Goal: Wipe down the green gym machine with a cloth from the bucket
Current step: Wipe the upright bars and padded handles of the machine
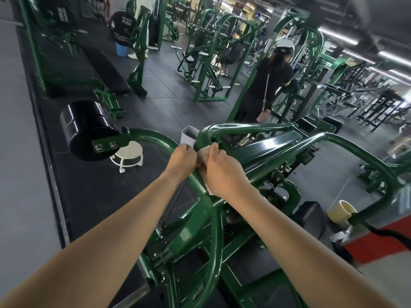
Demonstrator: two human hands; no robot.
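The green gym machine (213, 221) fills the lower middle, its curved tubes rising toward me. A pale cloth (203, 154) is wrapped against the top of a curved green tube. My left hand (181, 160) grips one side of the cloth and my right hand (219, 167) grips the other, both with fingers curled around tube and cloth. Most of the cloth is hidden under my hands; a corner shows below my right wrist. A white bucket (188, 135) stands on the floor just beyond my hands.
A black roller pad (87, 130) juts out at left, with a white stool (127, 155) below it. A person in black (266, 85) stands behind the machine. A cream cup (341, 212) sits at right. More green machines crowd the far floor.
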